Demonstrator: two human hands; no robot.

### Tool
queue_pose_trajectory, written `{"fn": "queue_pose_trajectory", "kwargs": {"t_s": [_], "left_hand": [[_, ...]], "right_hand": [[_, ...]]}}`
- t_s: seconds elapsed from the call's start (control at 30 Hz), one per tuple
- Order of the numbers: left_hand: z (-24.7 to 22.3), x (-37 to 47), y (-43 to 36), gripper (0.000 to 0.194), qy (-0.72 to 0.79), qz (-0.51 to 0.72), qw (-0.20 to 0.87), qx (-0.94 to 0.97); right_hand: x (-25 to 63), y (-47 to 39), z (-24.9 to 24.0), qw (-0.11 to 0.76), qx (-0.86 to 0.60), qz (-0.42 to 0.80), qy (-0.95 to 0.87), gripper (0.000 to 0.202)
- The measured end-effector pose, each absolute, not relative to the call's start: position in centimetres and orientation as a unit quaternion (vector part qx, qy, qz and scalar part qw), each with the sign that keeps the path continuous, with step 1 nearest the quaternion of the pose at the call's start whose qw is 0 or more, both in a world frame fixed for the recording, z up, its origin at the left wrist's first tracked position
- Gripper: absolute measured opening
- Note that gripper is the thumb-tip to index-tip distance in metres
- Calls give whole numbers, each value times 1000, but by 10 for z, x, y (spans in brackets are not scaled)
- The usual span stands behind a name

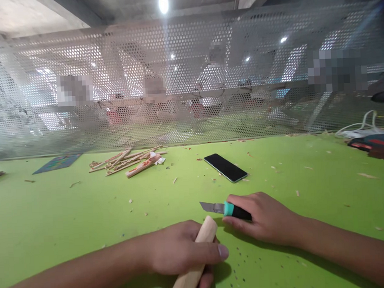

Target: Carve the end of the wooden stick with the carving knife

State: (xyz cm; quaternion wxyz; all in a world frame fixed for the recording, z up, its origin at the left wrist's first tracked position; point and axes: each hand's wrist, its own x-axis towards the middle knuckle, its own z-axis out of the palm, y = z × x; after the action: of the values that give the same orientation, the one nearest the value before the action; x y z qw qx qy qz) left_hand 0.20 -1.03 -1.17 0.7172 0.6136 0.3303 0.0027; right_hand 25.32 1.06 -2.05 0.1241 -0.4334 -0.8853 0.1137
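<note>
A pale, rounded wooden stick (206, 233) is clasped by the left hand (184, 250), its fingers wrapped around the shaft and its thumb laid across the top; the far end protrudes just beyond those fingers, and the near end is cut off by the lower edge of the view. A black-and-teal utility knife (228, 208) with a bare grey blade is gripped by the right hand (262, 217), whose fingers are clamped on the handle. The blade is pointed toward the left-hand side and is held just past the stick's far end, seemingly apart from it, so no cut appears to be in progress. As a judgement, some paring seems already done: no bark is seen on the exposed wood, and thin pale wood shavings (367, 176) are scattered over the bright green desk (87, 216) beyond the right fingers. The tip looks blunt, and no carved detail can be made out on it; how much is left cannot be told. Beyond the left fingers, a loose pile of slender brown wooden sticks (119, 161) is seen, while a black-screened phone (225, 168) is placed beyond the right fingers.
</note>
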Motion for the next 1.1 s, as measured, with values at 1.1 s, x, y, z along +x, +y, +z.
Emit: {"fn": "queue_pose_trajectory", "kwargs": {"t_s": [1.1], "left_hand": [[-11,2,-11,53,337,0,714,613]], "right_hand": [[252,11,-20,116,-441,108,-884,53]]}}
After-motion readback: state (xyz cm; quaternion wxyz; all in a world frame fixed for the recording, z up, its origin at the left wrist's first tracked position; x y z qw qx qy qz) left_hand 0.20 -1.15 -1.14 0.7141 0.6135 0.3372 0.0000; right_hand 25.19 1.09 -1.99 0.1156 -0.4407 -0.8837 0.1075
